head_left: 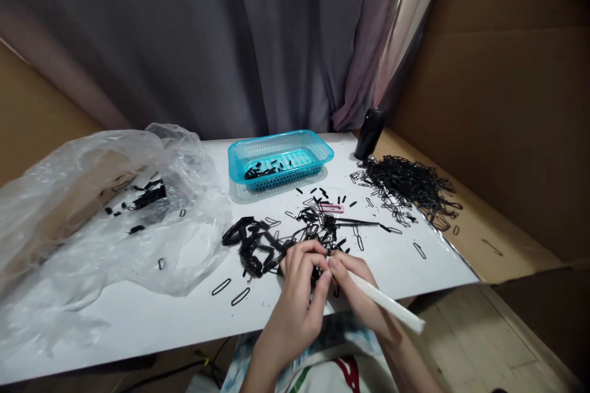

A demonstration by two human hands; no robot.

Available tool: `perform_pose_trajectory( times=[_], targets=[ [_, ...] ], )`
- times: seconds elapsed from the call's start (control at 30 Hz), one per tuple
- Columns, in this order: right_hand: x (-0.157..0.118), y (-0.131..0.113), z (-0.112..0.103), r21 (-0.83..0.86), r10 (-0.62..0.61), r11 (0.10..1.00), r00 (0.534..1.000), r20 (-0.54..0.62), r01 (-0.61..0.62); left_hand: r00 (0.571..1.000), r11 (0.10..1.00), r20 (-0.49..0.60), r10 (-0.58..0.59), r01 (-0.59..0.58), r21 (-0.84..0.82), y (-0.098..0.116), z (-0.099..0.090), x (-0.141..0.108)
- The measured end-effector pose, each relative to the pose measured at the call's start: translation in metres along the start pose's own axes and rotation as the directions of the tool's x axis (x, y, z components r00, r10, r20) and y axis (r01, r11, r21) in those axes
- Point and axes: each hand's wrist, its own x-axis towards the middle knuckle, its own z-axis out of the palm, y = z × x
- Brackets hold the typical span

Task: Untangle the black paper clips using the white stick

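My right hand (353,276) is closed around a slim tool with a long white handle (391,307), whose far end points back past my wrist. My left hand (304,282) is curled, its fingertips meeting the tool's front end over a small black piece that they mostly hide. Both hands are close together above a pile of black plastic pieces (318,227) on the white table (193,313). To the left of the fingers lies a tangle of black strips (258,252). A dark pointed tool (357,221) and a pink clip (332,208) rest just beyond the hands.
A blue perforated basket (318,166) with small black bits stands at the back. Clear plastic bags (184,258) spread over the left side. At the right are a heap of black loops (410,184), a black cylinder (369,134) and a cardboard wall (498,123).
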Motion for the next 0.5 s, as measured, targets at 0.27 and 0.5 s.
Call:
perform_pose_trajectory(
  times=[0.27, 0.5],
  targets=[
    [-0.002, -0.005, 0.011, 0.160, 0.081, 0.986, 0.970, -0.228, -0.045, 0.990, 0.987, -0.081, 0.116, -0.105, 0.124, 0.017, 0.017, -0.008],
    [0.001, -0.004, 0.002, 0.315, 0.144, 0.948, 0.940, -0.309, -0.042, 0.971, 0.983, -0.173, 0.166, -0.151, 0.101, 0.013, 0.023, -0.020]
  ],
)
